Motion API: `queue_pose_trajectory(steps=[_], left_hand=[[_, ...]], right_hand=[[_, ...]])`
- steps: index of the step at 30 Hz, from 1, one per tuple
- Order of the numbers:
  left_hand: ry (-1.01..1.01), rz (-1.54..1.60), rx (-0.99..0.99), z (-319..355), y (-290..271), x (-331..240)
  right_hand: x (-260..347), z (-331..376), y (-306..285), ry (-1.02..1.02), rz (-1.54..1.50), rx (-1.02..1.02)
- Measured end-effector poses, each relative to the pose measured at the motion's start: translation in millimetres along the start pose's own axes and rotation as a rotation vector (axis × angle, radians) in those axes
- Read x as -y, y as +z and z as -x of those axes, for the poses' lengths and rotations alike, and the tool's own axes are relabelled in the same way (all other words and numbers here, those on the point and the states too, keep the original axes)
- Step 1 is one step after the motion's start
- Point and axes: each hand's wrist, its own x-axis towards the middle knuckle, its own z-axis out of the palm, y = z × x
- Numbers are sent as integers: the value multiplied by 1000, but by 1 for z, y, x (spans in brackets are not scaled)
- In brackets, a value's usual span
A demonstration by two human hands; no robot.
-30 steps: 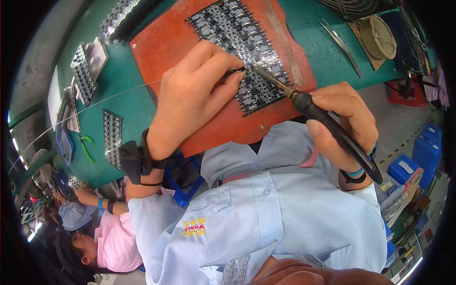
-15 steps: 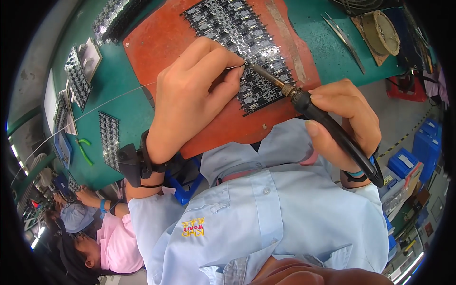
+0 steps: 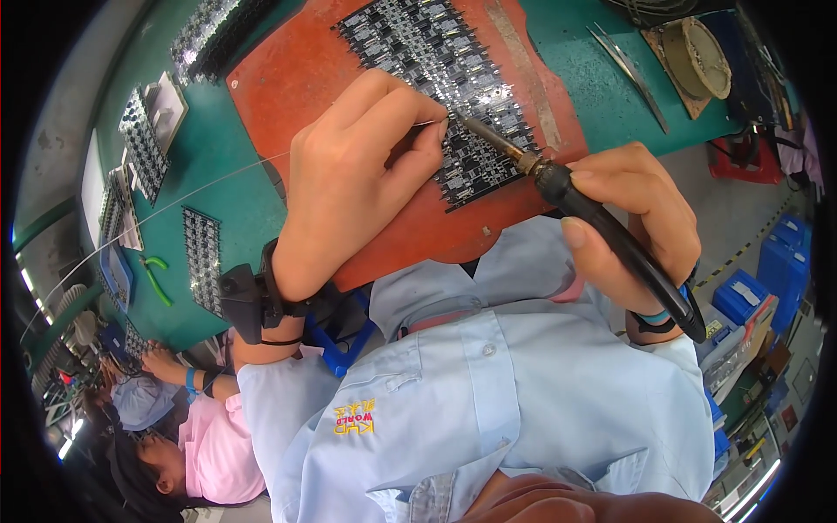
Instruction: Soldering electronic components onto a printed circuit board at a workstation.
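My right hand (image 3: 641, 222) is closed around the black handle of a soldering iron (image 3: 602, 225). The iron's metal tip points up and left, down at the panel of circuit boards (image 3: 479, 144). Between thumb and forefinger, my left hand (image 3: 362, 166) pinches a thin solder wire (image 3: 209, 183), which trails off to the left. Its fingertips are close beside the iron's tip, over the middle of the panel; whether wire and tip touch is too small to tell. Under the panel lies a worn orange-red board (image 3: 288, 83).
Tweezers (image 3: 629, 77) and a round tip-cleaning tin (image 3: 697, 59) lie at the right on the green table (image 3: 231, 144). Leftward are green-handled pliers (image 3: 157, 277), another board panel (image 3: 202, 257) and standing panels (image 3: 144, 144). A co-worker in pink (image 3: 218, 453) sits at lower left.
Almost nothing differs. The view has shifted very slightly; both hands, the iron and the wire keep about the same place over the panel.
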Motion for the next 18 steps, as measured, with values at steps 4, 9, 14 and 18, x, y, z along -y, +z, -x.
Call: queue_pose_trajectory(steps=[4,9,14,18], left_hand=[[26,0,-17,0,1,1],[6,-1,-14,-1,1,-1],[6,-6,-19,-2,0,-1],[-4,-8,-21,0,0,-2]], right_hand=[[-3,6,-5,-9,-40,-139],[-9,13,-13,23,-18,-155],[-9,19,-13,99,-76,-198],[-7,22,-12,128,-102,-212]])
